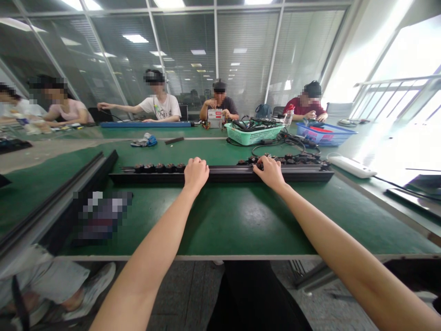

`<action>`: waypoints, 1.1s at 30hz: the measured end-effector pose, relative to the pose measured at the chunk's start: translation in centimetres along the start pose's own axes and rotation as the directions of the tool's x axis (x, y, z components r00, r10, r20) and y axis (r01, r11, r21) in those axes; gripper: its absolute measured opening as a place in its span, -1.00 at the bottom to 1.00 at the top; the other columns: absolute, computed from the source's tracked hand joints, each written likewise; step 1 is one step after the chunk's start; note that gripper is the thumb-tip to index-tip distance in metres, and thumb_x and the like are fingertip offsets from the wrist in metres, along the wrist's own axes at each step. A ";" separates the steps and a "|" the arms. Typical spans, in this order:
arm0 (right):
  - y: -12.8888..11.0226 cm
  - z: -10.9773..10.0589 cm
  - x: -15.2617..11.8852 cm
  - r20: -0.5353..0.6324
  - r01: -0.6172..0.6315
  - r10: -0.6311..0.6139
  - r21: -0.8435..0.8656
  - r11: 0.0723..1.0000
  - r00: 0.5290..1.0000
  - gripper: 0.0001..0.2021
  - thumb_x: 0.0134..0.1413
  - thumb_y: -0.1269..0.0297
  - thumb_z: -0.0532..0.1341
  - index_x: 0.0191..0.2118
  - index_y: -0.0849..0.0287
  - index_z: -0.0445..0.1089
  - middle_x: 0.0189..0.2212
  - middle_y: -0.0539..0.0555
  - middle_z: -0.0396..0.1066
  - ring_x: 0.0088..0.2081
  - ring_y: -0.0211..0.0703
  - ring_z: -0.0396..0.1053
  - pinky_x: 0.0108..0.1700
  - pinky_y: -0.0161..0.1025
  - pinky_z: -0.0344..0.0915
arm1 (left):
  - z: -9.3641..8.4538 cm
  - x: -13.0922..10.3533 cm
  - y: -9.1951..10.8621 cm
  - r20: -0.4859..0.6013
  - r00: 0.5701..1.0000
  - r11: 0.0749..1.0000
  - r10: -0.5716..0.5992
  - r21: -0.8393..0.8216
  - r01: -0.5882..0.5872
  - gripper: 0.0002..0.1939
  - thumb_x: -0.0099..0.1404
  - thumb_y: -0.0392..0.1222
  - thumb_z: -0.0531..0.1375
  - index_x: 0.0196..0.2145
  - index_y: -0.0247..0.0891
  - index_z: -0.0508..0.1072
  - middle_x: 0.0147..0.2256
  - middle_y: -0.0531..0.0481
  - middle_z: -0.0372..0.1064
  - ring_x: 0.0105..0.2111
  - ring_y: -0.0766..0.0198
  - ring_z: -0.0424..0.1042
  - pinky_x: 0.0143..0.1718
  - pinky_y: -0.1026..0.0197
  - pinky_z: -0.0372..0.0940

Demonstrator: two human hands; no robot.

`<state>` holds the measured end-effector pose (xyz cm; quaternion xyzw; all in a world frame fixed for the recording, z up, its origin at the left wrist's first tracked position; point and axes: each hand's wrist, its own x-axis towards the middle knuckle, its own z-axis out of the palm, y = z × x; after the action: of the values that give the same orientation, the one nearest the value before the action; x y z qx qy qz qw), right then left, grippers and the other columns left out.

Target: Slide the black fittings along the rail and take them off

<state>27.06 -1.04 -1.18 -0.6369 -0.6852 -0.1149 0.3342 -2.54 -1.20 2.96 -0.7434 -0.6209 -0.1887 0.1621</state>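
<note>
A long black rail [230,176] lies crosswise on the green table in front of me, with a metallic strip along its top. Several small black round parts with copper-coloured tops [160,168] sit in a row on its left portion. My left hand [197,174] is closed over the rail just right of that row; its fingertips are hidden behind it. Farther right, my right hand [271,171] pinches a small black part [259,165] at the rail's top. More such loose parts [299,159] lie behind the rail's right portion.
A second long black profile [79,197] runs along the left. Behind stand a green basket [255,134] of cables and a blue basket [325,135]. A white power strip [351,165] lies right, a blue-grey cloth [144,140] back left. Several people sit across the table.
</note>
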 end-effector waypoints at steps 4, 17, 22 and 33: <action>-0.1 0.0 0.0 0.003 -0.002 0.002 0.023 1.000 1.000 -0.83 0.29 0.15 0.13 -0.15 0.12 0.35 -0.12 0.27 0.52 -0.03 0.20 0.38 0.04 0.02 0.15 | 0.4 0.0 0.2 -0.010 1.000 1.000 0.002 -0.005 -0.002 -0.62 0.53 -0.17 -0.01 -0.05 -0.27 0.60 0.03 -0.27 0.45 0.07 -0.07 0.35 0.02 0.02 0.36; -0.3 0.0 0.0 0.046 -0.054 0.052 0.056 0.997 0.998 -0.82 0.28 0.17 0.12 -0.11 0.13 0.31 -0.10 0.28 0.50 -0.02 0.21 0.38 0.06 0.05 0.17 | 0.5 0.3 0.0 0.025 0.999 0.998 -0.044 -0.049 0.045 -0.64 0.56 -0.23 -0.08 -0.01 -0.27 0.50 0.03 -0.26 0.40 0.05 -0.03 0.37 -0.05 0.06 0.37; -0.4 0.3 0.0 0.038 -0.064 0.062 0.072 0.995 0.997 -0.82 0.28 0.17 0.11 -0.10 0.11 0.31 -0.07 0.29 0.48 -0.01 0.22 0.35 0.06 0.06 0.18 | -0.1 0.4 0.2 0.069 0.996 0.997 -0.050 -0.050 0.054 -0.67 0.55 -0.24 -0.05 -0.03 -0.26 0.50 0.01 -0.25 0.41 0.06 -0.02 0.37 -0.06 0.08 0.38; -0.3 0.3 0.1 0.058 -0.072 0.069 0.059 0.996 0.996 -0.81 0.28 0.17 0.09 -0.08 0.11 0.29 -0.09 0.30 0.47 0.00 0.25 0.34 0.08 0.12 0.18 | -1.5 1.0 1.0 0.166 0.986 1.000 -0.030 0.010 0.029 -0.64 0.54 -0.21 -0.03 -0.01 -0.32 0.53 -0.03 -0.31 0.43 0.03 -0.07 0.42 0.00 0.00 0.40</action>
<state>26.72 -0.83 -1.22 -0.6530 -0.6746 -0.0641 0.3382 -1.55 -1.28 4.76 -0.7467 -0.6438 -0.1260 0.1097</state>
